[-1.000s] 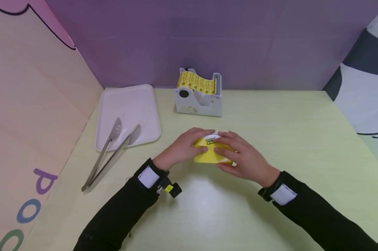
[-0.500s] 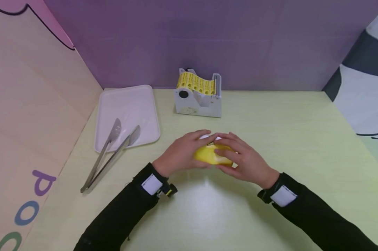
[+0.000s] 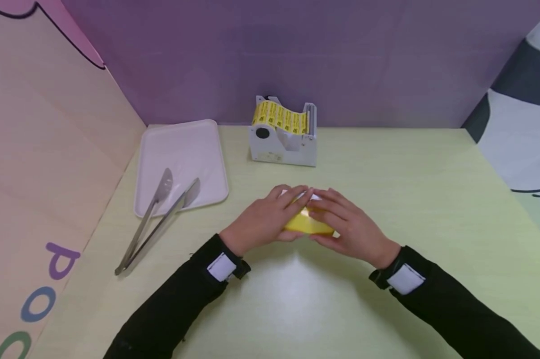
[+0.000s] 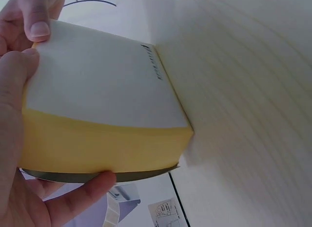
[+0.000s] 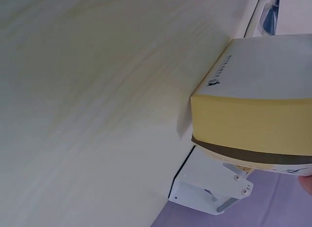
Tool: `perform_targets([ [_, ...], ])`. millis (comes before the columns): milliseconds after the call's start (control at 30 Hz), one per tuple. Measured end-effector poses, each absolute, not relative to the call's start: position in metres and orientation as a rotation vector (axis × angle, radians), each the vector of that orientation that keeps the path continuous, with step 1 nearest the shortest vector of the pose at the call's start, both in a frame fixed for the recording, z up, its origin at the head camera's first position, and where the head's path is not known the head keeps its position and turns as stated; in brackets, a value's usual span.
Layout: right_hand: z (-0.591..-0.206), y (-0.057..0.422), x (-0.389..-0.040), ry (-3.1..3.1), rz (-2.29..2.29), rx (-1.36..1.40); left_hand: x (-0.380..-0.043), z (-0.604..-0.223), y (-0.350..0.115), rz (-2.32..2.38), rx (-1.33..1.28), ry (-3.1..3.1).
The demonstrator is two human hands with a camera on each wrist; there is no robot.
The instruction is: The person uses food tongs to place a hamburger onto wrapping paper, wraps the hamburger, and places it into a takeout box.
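Observation:
A small yellow and white cardboard food box (image 3: 310, 225) stands on the table between both hands. My left hand (image 3: 263, 222) holds its left side, thumb low at the near face and fingers across the top. My right hand (image 3: 352, 227) holds the right side with bent fingers over the lid and thumb near the front. In the left wrist view, the box (image 4: 102, 85) shows a white face with small print, yellow sides and a dark gap under the lid edge. That dark gap also shows on the box (image 5: 253, 122) in the right wrist view. The hands hide much of the lid.
A label dispenser (image 3: 283, 149) with a roll of yellow printed stickers stands behind the box, near the purple back wall (image 3: 278, 55). At left lies a white tray (image 3: 193, 149). Metal tongs (image 3: 146, 229) rest partly on it and reach over its near edge.
The left hand has rolled over the box: its fingers now lie across the top and its thumb has dropped lower. More of the lid is covered. The right hand has barely moved.

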State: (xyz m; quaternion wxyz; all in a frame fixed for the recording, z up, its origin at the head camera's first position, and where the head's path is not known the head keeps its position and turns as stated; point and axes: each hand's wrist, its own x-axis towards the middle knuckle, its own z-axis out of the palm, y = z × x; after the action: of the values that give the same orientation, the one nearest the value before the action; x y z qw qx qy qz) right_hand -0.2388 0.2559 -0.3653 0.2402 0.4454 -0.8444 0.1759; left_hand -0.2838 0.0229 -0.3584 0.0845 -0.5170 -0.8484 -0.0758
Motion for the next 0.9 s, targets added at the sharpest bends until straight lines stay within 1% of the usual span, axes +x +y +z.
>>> perform_targets([
  [200,-0.3614,0.2562,-0.2405,-2.316,0.461,1.215,-0.2845,-0.3587,0.0227,-0.206,-1.518,-2.498],
  [533,-0.3608,0.2560,-0.2395,-2.337,0.564,1.177,-0.2876,-0.3621,0.0170,-0.759,-1.427,-2.517],
  [900,-0.3636,0.2562,-0.2391,-2.379,0.685,1.127,-0.2881,-0.3641,0.0143,-0.943,-1.435,-2.500],
])
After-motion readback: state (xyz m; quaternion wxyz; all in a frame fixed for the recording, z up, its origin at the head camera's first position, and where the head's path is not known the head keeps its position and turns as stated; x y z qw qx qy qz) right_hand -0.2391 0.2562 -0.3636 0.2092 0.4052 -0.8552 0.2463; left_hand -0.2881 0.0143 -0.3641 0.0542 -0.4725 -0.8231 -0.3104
